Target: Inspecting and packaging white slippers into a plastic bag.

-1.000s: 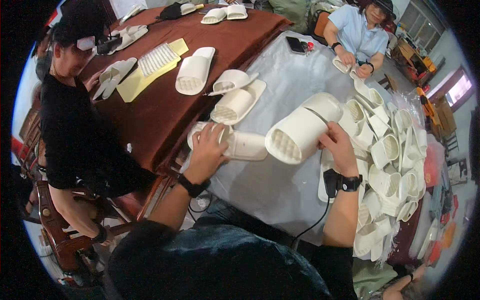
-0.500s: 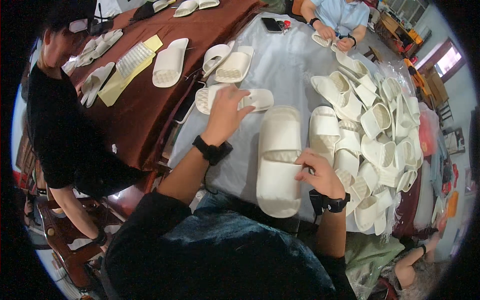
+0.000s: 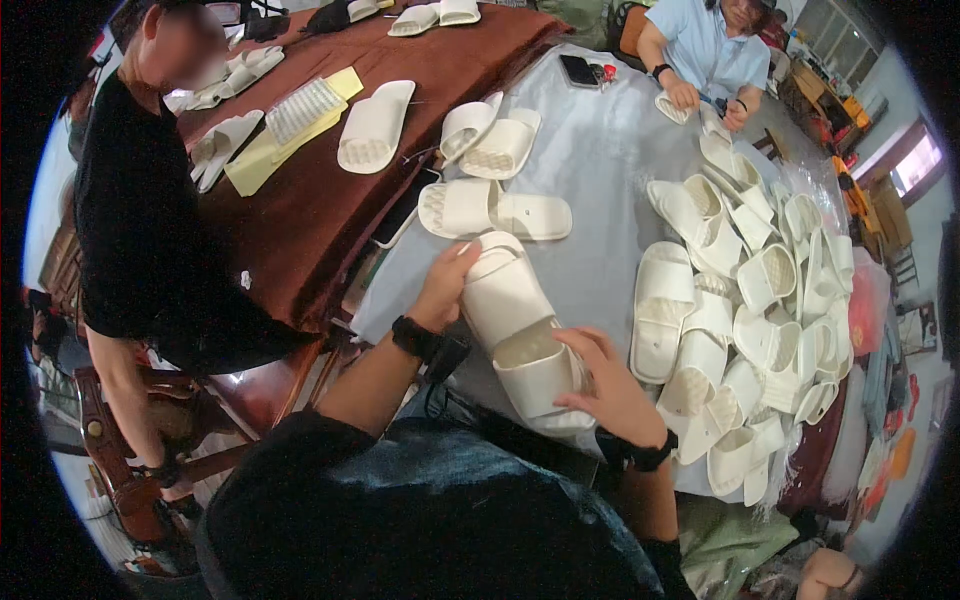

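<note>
The white slipper [image 3: 510, 303] sits at the frame's centre: the left hand [image 3: 447, 288] pinches its upper end, the right hand [image 3: 615, 392] spreads thumb and fingers at the strap's [image 3: 530, 386] right edge; steadying the end firmly, the strap lightly, should protect its shape

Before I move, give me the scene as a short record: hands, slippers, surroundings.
Left hand: holds the far end of a white slipper
Right hand: fingers at the slipper's strap, grip unclear
Just beyond: another slipper lying on the grey sheet
Right side: slipper pile
Far edge: dark phone
Left: brown cloth bearing slippers and yellow paper
Opposite: person in light blue
</note>
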A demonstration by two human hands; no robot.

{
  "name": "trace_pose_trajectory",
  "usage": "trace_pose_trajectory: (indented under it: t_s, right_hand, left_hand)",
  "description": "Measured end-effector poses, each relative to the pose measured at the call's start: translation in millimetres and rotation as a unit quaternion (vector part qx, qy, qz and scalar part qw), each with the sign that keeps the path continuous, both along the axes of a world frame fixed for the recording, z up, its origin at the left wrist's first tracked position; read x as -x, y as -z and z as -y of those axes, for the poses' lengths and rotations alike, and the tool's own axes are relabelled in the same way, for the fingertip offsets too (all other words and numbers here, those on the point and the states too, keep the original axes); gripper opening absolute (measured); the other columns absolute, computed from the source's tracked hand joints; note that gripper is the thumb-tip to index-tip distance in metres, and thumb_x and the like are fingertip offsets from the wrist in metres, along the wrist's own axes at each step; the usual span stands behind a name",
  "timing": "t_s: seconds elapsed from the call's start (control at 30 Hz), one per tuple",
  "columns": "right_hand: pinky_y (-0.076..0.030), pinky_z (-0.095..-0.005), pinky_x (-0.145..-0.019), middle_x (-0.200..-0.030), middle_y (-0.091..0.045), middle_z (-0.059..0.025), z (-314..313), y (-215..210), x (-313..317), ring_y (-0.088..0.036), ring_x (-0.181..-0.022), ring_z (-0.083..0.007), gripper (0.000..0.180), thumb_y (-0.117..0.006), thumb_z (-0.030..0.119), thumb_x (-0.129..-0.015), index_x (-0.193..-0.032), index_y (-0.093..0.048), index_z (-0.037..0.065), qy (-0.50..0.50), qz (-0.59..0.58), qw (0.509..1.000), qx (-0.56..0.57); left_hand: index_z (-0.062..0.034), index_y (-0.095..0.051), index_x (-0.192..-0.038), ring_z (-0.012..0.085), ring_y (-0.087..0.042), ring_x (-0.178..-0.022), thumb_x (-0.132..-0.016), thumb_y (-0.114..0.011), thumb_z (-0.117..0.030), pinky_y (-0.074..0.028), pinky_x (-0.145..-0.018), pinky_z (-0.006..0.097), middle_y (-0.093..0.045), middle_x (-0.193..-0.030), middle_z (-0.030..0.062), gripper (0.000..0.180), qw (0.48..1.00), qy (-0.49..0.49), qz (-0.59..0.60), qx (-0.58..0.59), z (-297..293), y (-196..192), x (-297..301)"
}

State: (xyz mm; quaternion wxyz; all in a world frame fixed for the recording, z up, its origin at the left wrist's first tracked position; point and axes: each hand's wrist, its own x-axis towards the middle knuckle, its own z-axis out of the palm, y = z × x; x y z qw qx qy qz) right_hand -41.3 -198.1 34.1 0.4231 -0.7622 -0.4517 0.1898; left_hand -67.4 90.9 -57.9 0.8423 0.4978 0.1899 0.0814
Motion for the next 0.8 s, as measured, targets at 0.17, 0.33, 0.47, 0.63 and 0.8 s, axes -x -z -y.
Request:
trace_pose_trajectory:
  t_s: [0.17,0.33,0.47,0.63,0.8]
  right_hand:
    - [-0.047,-0.0328,-0.088,-0.115,-0.062,-0.0133,31.6,19.6,13.8,-0.059,-0.098,-0.0194,0.065,-0.073,0.006,-0.078,-0.137,-0.044,0.001,0.176,-0.247,0.953,-0.004]
    - [-0.046,-0.0298,-0.085,-0.106,-0.065,-0.0102,38.9,49.9,21.5,-0.057,-0.095,-0.0146,0.052,-0.071,0.010,-0.082,-0.129,-0.052,-0.003,0.203,-0.289,0.935,0.027]
    - [-0.047,-0.0311,-0.086,-0.108,-0.064,-0.0103,39.7,71.8,25.4,-0.058,-0.096,-0.0171,0.041,-0.067,0.008,-0.085,-0.123,-0.055,-0.003,0.325,-0.257,0.905,-0.092]
    - [-0.044,-0.0382,-0.092,-0.119,-0.059,-0.0213,128.3,99.0,-4.9,-0.057,-0.105,-0.0288,0.047,-0.059,0.020,-0.092,-0.131,-0.051,-0.004,0.441,-0.028,0.896,-0.049]
    - [-0.045,-0.0427,-0.091,-0.118,-0.059,-0.0266,90.0,-8.0,-3.6,-0.057,-0.103,-0.0321,0.049,-0.058,0.026,-0.094,-0.125,-0.055,-0.012,0.548,-0.065,0.812,-0.189]
  left_hand:
    - [0.0012,-0.059,-0.121,0.0178,-0.066,-0.093,-0.101,-0.052,-0.028,-0.052,-0.084,0.032,-0.067,-0.108,0.0096,0.036,0.990,-0.113,0.056,0.066,-12.3,-15.0,7.0]
    - [-0.0018,-0.056,-0.125,0.0174,-0.064,-0.099,-0.102,-0.050,-0.029,-0.052,-0.087,0.033,-0.066,-0.114,0.0086,0.036,0.985,-0.103,0.067,0.122,-13.2,-9.4,9.6]
    - [-0.0029,-0.057,-0.125,0.0158,-0.064,-0.099,-0.101,-0.051,-0.029,-0.052,-0.087,0.031,-0.066,-0.112,0.0068,0.036,0.976,-0.137,0.077,0.148,-3.5,-16.1,9.2]
    - [-0.0017,-0.058,-0.122,0.0142,-0.064,-0.097,-0.102,-0.051,-0.029,-0.053,-0.085,0.030,-0.066,-0.110,0.0063,0.035,0.971,-0.178,0.127,0.099,-31.3,-28.5,17.0]
    - [0.0011,-0.058,-0.123,0.0104,-0.062,-0.096,-0.101,-0.054,-0.031,-0.052,-0.083,0.027,-0.065,-0.114,0.0065,0.039,0.989,-0.085,0.097,-0.077,-48.8,-55.4,29.1]
